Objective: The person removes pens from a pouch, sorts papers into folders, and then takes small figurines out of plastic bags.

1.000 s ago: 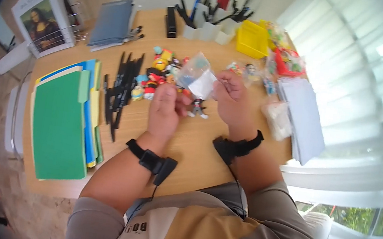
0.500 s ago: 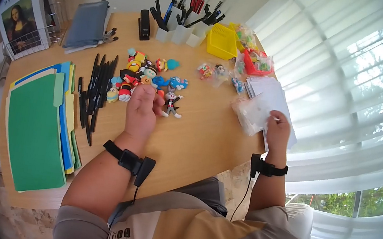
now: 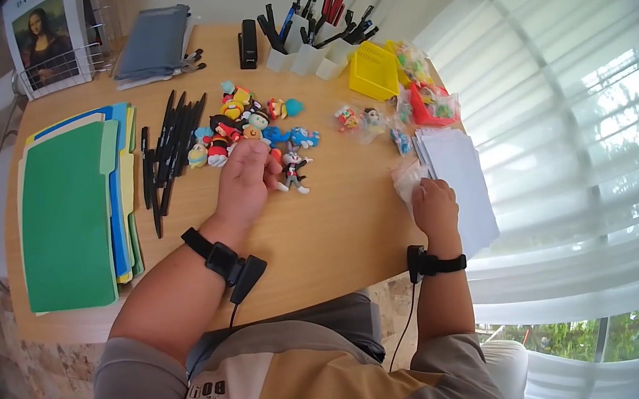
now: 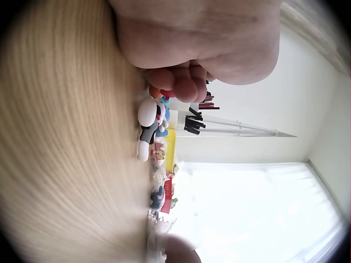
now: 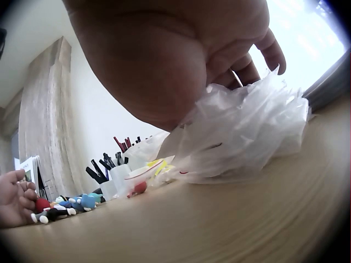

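head view: your right hand (image 3: 435, 203) curls onto the plastic bags (image 3: 407, 177) beside the paper stack (image 3: 461, 179); pinch just one. your left hand (image 3: 244, 181) sits curled by the toys (image 3: 252, 129), whether holding one i cannot tell.

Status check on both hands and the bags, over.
Left hand curled over a toy figure by the toy pile. Right hand fingers on the clear bags. Paper stack lies beside the bags.

Bright daylight pours through the sheer white curtains (image 3: 589, 139) on the right, blowing out to glare in both wrist views; the pale wooden desk (image 3: 333, 218) is evenly lit, fisheye edges vignette black, close hands blur
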`<state>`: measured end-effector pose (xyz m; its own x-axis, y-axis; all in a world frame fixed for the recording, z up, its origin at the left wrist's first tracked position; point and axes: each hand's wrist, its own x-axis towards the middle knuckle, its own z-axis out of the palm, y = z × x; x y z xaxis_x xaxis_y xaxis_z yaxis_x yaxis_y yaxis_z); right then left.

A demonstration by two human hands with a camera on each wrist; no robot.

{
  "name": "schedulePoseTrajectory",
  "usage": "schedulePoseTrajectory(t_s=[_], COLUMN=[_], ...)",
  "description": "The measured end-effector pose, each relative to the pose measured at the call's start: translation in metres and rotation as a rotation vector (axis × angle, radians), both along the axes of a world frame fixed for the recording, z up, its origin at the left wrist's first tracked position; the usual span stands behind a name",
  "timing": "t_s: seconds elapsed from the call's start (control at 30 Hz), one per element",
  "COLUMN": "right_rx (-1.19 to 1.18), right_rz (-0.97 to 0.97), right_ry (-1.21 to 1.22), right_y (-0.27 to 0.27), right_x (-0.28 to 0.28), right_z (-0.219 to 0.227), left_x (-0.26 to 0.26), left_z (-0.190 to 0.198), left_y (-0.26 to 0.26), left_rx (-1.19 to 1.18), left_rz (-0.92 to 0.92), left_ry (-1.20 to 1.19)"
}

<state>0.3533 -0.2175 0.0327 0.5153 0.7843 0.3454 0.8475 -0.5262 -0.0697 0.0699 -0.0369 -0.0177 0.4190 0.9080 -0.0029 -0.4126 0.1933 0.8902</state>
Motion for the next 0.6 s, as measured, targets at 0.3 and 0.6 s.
schedulePoseTrajectory(t_s=[0.3, 0.6], right_rx=[-0.05, 0.252], right_rz=[-0.208, 0.236], right_ry=[0.022, -0.106], right_y=[-0.003, 0.001], right_x=[0.01, -0.003], right_z=[0.008, 0.018], left_x=[0.001, 0.001], left_z=[-0.001, -0.003], left_y=[0.001, 0.001], left_rx=[0.008, 0.008], left_rz=[-0.01, -0.013], left_ry=[-0.033, -0.048])
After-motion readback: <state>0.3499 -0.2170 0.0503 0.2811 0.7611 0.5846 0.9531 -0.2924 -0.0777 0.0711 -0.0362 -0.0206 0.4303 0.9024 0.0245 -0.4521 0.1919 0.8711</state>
